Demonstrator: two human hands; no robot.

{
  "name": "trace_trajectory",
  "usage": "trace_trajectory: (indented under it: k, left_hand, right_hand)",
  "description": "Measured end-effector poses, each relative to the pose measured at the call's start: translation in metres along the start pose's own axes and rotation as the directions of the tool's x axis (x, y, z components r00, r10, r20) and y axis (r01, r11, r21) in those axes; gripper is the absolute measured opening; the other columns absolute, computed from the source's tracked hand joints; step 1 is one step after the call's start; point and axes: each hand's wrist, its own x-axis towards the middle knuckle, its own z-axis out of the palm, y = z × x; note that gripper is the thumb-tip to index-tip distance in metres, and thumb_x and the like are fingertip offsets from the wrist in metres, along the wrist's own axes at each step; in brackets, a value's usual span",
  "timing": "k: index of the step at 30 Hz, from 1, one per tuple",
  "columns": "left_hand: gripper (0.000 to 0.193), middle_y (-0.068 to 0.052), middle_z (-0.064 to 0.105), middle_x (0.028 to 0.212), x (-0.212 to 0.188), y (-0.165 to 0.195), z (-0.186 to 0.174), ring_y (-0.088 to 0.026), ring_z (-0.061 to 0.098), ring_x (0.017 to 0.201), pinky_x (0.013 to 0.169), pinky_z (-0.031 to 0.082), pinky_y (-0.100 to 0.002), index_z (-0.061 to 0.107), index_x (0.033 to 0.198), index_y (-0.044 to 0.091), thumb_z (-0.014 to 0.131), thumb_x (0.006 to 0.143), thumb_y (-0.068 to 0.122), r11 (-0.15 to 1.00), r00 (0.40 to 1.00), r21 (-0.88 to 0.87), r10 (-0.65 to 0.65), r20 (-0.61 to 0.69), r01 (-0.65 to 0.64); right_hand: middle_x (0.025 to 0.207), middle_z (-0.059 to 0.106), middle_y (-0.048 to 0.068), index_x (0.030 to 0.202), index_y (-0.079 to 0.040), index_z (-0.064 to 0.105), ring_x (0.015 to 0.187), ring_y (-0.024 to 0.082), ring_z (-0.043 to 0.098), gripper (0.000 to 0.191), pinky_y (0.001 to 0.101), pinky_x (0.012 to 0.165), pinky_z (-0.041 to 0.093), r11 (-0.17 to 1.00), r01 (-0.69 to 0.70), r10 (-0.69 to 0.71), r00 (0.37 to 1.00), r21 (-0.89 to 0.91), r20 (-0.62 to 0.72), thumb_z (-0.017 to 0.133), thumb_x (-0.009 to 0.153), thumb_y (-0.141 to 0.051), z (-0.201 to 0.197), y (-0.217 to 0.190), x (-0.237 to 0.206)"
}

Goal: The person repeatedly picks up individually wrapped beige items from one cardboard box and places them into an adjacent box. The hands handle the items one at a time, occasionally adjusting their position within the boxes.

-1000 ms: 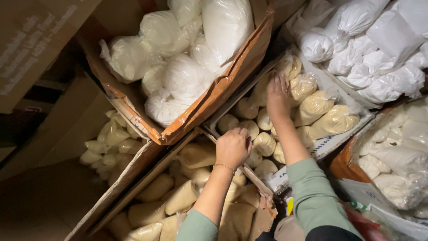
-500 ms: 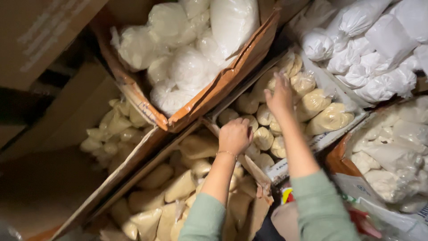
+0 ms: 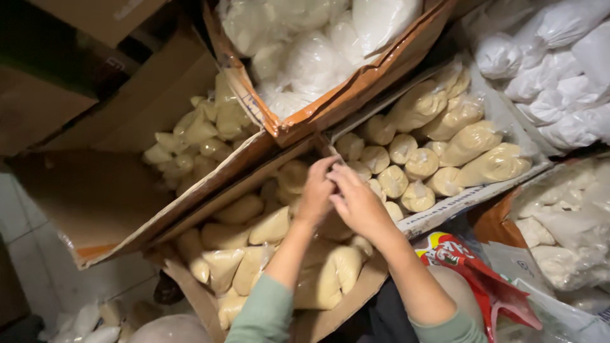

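Far left: one brown cardboard flap, flat and matte, over pale floor tiles. Behind it one open box held a heap of small yellowish bags, soft, lumpy, in clear plastic; too many overlapped to count, roughly a dozen showed. Bottom left, a few loose whitish bags lay on the floor, blurred.

Centre, the front cardboard box held longer pale-yellow bags, pillow-shaped and smooth, about ten visible. Above it one orange-edged box was full of white bags, crinkly, translucent; count unclear.

My left hand was over the front box's far edge, fingers curled down, grip nearly closed; I couldn't tell if it had hold of anything. My right hand was touching it just beside, fingers half bent, grip loosely open, nothing seen in it. Both sleeves green.

Right of the hands, one shallow tray box carried round knotted yellow bags, about nine small ones, plus four bigger ones behind. Below it, one red glossy packet. Far right, two piles of white powdery bags, top and bottom.
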Motion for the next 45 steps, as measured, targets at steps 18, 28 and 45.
trace_trajectory:
  k: [18, 28, 45]
  left_hand:
    - [0.123, -0.019, 0.059, 0.130, -0.219, 0.009, -0.100, -0.039, 0.052, 0.125, 0.110, 0.037, -0.042, 0.036, 0.146, 0.003, 0.099, 0.047, 0.038, 0.840, 0.611, 0.498, -0.514, 0.602, 0.217]
    - [0.092, -0.013, 0.063, 0.112, -0.174, 0.055, -0.118, -0.033, 0.057, 0.112, 0.118, 0.025, -0.057, 0.051, 0.135, 0.007, 0.090, 0.057, 0.035, 0.795, 0.613, 0.606, -0.481, 0.627, 0.003]
    - [0.071, -0.014, 0.059, 0.115, 0.081, 0.155, -0.184, -0.033, 0.057, 0.113, 0.099, 0.048, -0.040, 0.059, 0.121, 0.004, 0.090, 0.060, 0.021, 0.945, 0.707, 0.136, 0.123, 0.697, -0.298]
  right_hand:
    - [0.117, 0.064, 0.023, 0.119, 0.000, 0.060, 0.109, 0.042, 0.062, 0.039, 0.0483, 0.095, 0.050, 0.993, 0.065, 0.005, 0.821, -0.103, 0.572, 0.069, 0.084, -0.015, 0.077, 0.012, -0.044]
    - [0.124, 0.063, 0.024, 0.132, -0.002, 0.056, 0.115, 0.042, 0.060, 0.071, 0.0460, 0.098, 0.049, 0.999, 0.014, 0.010, 0.756, -0.031, 0.654, 0.085, 0.076, -0.034, 0.085, 0.026, -0.035]
    - [0.153, 0.051, 0.009, 0.159, -0.007, 0.033, 0.136, 0.022, 0.054, 0.106, 0.0400, 0.111, 0.047, -0.008, -0.715, -0.222, 0.683, 0.699, 0.696, 0.088, 0.077, -0.046, 0.050, 0.058, -0.014]
